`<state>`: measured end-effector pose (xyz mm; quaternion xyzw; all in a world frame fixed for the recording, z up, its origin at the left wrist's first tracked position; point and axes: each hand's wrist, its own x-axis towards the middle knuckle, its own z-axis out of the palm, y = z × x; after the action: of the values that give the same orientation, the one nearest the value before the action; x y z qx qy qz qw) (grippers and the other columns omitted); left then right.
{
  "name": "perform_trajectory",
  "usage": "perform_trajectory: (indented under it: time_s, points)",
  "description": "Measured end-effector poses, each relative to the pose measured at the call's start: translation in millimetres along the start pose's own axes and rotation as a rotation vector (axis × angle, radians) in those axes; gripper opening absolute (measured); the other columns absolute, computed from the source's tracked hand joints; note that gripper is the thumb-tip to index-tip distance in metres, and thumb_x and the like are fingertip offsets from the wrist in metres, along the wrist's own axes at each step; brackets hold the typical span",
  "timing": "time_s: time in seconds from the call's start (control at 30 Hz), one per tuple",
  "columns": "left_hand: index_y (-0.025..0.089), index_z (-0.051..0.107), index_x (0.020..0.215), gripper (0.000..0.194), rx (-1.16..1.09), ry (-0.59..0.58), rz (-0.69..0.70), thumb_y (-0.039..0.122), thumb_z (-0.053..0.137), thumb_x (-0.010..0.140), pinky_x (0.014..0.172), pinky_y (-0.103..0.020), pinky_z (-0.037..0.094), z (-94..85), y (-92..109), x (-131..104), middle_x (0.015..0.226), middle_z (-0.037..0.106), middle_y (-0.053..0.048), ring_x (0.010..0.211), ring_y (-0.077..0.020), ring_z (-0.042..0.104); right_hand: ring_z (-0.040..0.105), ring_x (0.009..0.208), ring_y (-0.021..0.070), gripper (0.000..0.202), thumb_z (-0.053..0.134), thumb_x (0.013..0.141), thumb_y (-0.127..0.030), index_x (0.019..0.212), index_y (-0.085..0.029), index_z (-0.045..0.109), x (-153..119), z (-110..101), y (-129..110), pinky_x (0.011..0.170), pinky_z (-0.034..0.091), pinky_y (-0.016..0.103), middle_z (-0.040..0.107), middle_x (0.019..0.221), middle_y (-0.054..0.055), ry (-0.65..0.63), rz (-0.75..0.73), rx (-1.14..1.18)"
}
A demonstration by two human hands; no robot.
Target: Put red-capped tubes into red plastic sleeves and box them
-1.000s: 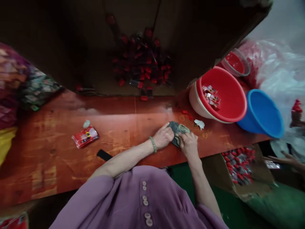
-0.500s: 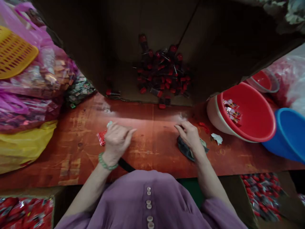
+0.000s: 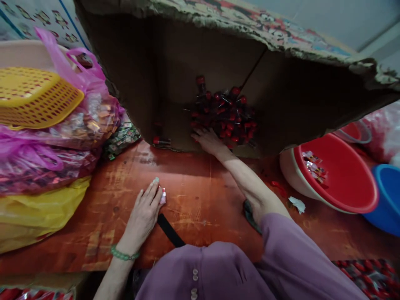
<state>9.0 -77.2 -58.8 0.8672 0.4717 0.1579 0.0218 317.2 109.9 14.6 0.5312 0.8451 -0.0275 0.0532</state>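
Observation:
My left hand [image 3: 144, 213] lies flat on the red-brown table [image 3: 200, 187], fingers stretched out, partly over a small red-and-white packet [image 3: 163, 196]. A green bead bracelet is on that wrist. My right hand [image 3: 208, 141] reaches into the large cardboard box [image 3: 175, 54], its fingers spread at the near left edge of a pile of small clear items with red caps [image 3: 231, 116]. Nothing is visibly gripped in it. One more red-capped piece [image 3: 161, 141] lies apart at the box's left front edge.
Bags of wrapped pieces [image 3: 62, 154] and a yellow basket [image 3: 40, 98] stand at the left. At the right are a red basin [image 3: 350, 179] with a few packets and a blue basin [image 3: 387, 196]. A black strap [image 3: 170, 230] and a dark cloth [image 3: 250, 214] lie near my body.
My right hand has moved forward from the table into the box. My left hand has opened and flattened over the packet. The view has tilted up, showing more of the box's top.

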Motion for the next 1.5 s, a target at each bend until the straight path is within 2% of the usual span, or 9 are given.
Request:
perform_trajectory:
  time_s: [0.27,0.37,0.47,0.57,0.63,0.77,0.93,1.17,1.5]
  points:
    - [0.018,0.038,0.152,0.059,-0.108,0.136,0.073,0.011,0.050,0.094,0.112,-0.053,0.046,0.5,1,-2,0.151,0.048,-0.024,0.143,-0.0338,0.046,0.054,0.124,0.0304,0.037,0.054,0.100,-0.034,0.128,-0.012,0.063,-32,18,-33,0.109,0.038,0.049,0.058,0.136,0.019,0.072,0.025,0.202]
    - [0.022,0.048,0.145,0.054,-0.122,0.217,0.059,0.009,0.053,0.092,0.105,-0.050,0.052,0.9,1,-4,0.137,0.060,-0.021,0.130,-0.0317,0.058,0.061,0.107,0.0245,0.029,0.055,0.099,-0.036,0.111,-0.012,0.066,-45,28,-51,0.099,0.046,0.042,0.065,0.118,0.016,0.181,0.119,0.512]
    - [0.026,0.067,0.120,0.035,-0.087,0.281,0.001,0.011,0.056,0.091,0.085,-0.041,0.056,0.1,0,-6,0.103,0.072,-0.011,0.098,-0.0252,0.068,0.063,0.085,0.0184,0.032,0.057,0.095,-0.049,0.094,-0.017,0.064,-62,40,-71,0.082,0.052,0.035,0.066,0.089,0.006,0.293,0.231,0.999]
    - [0.023,0.073,0.100,0.017,-0.068,0.259,-0.062,0.019,0.059,0.093,0.074,-0.036,0.052,-1.8,0,-6,0.087,0.072,-0.009,0.080,-0.0222,0.065,0.059,0.061,0.0121,0.046,0.063,0.084,-0.063,0.099,-0.020,0.061,-82,51,-94,0.059,0.050,0.027,0.062,0.072,-0.002,0.251,0.360,1.492]
    - [0.021,0.073,0.100,0.017,-0.115,0.219,-0.096,0.027,0.058,0.095,0.076,-0.036,0.051,-4.0,1,-5,0.090,0.073,-0.010,0.082,-0.0219,0.064,0.055,0.052,0.0090,0.052,0.068,0.078,-0.064,0.106,-0.021,0.060,-97,56,-108,0.049,0.044,0.023,0.061,0.071,-0.004,0.206,0.426,1.635]
    - [0.019,0.073,0.102,0.026,-0.194,0.098,-0.086,0.039,0.057,0.096,0.083,-0.037,0.052,-15.8,4,-5,0.094,0.072,-0.011,0.088,-0.0239,0.063,0.052,0.052,0.0076,0.052,0.067,0.081,-0.062,0.113,-0.021,0.061,-126,56,-127,0.051,0.043,0.023,0.062,0.073,-0.004,0.134,0.418,1.624]
    - [0.014,0.071,0.108,0.030,-0.130,-0.027,0.003,0.024,0.043,0.101,0.085,-0.036,0.052,-35.8,9,-5,0.102,0.070,-0.013,0.091,-0.0237,0.061,0.063,0.081,0.0149,0.052,0.067,0.084,-0.045,0.129,-0.021,0.057,-156,53,-140,0.078,0.052,0.032,0.068,0.103,0.003,0.061,0.357,1.425]
    - [0.017,0.072,0.084,0.027,-0.053,0.171,-0.049,0.021,0.049,0.098,0.077,-0.033,0.051,-20.3,10,-6,0.087,0.072,-0.008,0.080,-0.0215,0.061,0.064,0.081,0.0154,0.046,0.072,0.078,-0.040,0.117,-0.023,0.054,-175,60,-150,0.081,0.053,0.034,0.069,0.094,0.001,0.100,0.412,1.530]
    - [0.019,0.077,0.087,0.028,-0.477,0.111,-0.243,0.039,0.059,0.095,0.077,-0.028,0.053,-26.2,3,-3,0.087,0.076,-0.005,0.080,-0.0159,0.068,0.065,0.085,0.0168,0.036,0.072,0.081,-0.040,0.113,-0.024,0.070,-179,70,-163,0.073,0.054,0.032,0.073,0.104,0.003,0.096,0.473,1.508]
